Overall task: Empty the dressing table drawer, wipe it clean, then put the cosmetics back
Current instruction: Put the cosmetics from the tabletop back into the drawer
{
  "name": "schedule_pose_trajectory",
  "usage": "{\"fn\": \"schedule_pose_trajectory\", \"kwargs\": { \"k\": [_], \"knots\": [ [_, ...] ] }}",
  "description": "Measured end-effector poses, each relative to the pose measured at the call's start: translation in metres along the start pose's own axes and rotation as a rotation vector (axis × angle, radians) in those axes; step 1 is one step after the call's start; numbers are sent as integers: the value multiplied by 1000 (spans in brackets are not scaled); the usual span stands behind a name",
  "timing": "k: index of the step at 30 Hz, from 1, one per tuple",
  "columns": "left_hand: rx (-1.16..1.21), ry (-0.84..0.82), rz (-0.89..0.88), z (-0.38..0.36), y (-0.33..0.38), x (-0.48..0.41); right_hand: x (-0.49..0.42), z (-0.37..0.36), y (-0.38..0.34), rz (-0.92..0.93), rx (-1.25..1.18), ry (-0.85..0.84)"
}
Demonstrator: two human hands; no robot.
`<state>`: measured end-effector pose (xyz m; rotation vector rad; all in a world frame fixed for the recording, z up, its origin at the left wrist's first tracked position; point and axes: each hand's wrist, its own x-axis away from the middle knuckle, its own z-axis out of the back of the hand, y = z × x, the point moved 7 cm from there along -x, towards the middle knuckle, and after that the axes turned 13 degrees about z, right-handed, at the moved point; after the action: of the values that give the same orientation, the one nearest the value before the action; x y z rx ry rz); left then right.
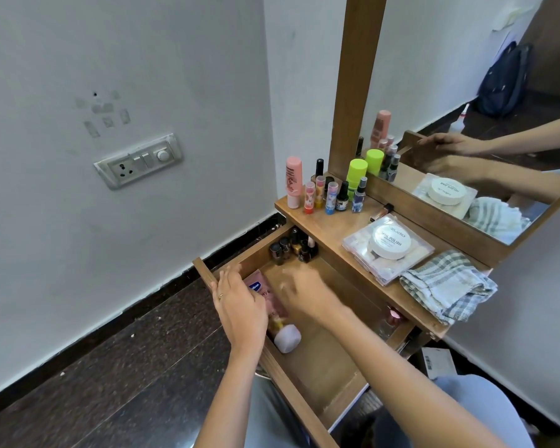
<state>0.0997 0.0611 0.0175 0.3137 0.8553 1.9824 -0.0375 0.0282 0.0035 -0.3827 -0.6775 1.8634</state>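
Our two hands reach into the open brown wooden drawer [324, 373].
Our left hand [240, 305], fingers straight, covers the pink plastic tube with white cap [267, 300] lying inside; our right hand [307, 292] is blurred, so we cannot tell its fingers.

The wooden table [317, 227] carries a clear case [385, 270] at its middle. Small bottles [328, 192] stand clustered beyond the case's left. A checked cloth [450, 286] lies just right of the case.

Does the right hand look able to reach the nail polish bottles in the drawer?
Probably yes: the right hand is inside the open drawer, and nothing lies between it and the bottles.
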Motion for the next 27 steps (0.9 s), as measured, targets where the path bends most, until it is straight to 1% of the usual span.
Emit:
{"fn": "schedule_pose_trajectory", "kwargs": {
  "k": [4, 5, 6, 8, 12, 15, 18, 23, 25, 27],
  "knots": [
    [-33, -19, 3, -2, -1, -1, -19, 116, -28, 165, 7, 562],
    [-36, -23, 7, -3, -1, -1, -26, 140, -30, 178, 28, 655],
    [-40, -26, 9, -3, -1, -1, -33, 160, -31, 177, 65, 707],
    [-52, -32, 6, -3, -1, -2, -54, 185, -28, 159, 150, 701],
    [-45, -24, -1, -4, -1, -1, -93, 200, -21, 151, 267, 539],
    [-30, -20, 3, -4, -2, -1, -110, 192, -19, 163, 235, 440],
    [-19, -24, 3, -3, -1, -1, -118, 183, -16, 154, 174, 415],
    [-12, -21, 6, -3, 0, 0, -118, 178, -21, 170, 202, 452],
    [-10, -22, 11, -3, -1, -1, -105, 180, -36, 242, 233, 525],
    [-11, -21, 13, -3, -2, -1, -79, 179, -57, 344, 193, 634]
  ]
}}
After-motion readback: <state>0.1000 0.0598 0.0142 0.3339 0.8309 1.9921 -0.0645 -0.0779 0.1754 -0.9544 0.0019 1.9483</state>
